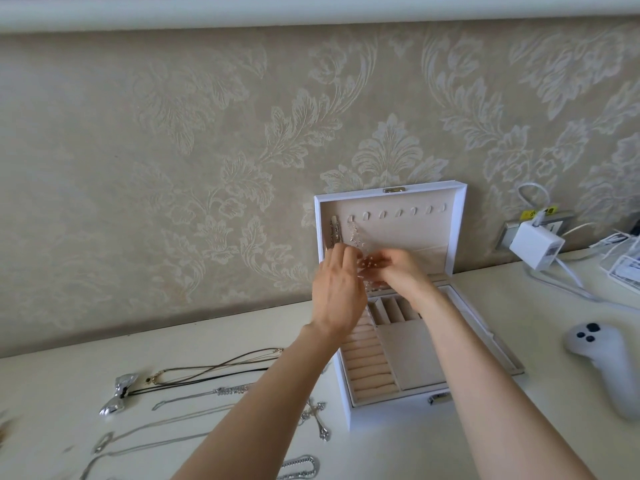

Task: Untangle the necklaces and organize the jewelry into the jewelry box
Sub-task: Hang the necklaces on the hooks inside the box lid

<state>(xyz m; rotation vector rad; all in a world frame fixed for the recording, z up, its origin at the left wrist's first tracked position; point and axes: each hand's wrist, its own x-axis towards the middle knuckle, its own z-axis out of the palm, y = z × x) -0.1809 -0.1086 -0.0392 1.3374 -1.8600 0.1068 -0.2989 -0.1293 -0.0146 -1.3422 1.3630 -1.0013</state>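
A white jewelry box (446,396) stands open against the wall, its lid (457,216) upright with a row of hooks. Two necklaces hang from the leftmost hooks: a dark chain (335,233) and a silver necklace (356,237). My left hand (337,292) and my right hand (394,268) are raised together in front of the lid, both holding the lower part of the silver necklace with curled fingers. More necklaces lie on the table at the left: thin cords (221,367), a silver chain (194,396), a cross pendant (317,415).
A silver bow ornament (119,393) lies at the far left. A white controller (604,362) rests right of the box. A white charger (535,245) with cables plugs into the wall socket at the back right. Another chain (301,467) lies near the front edge.
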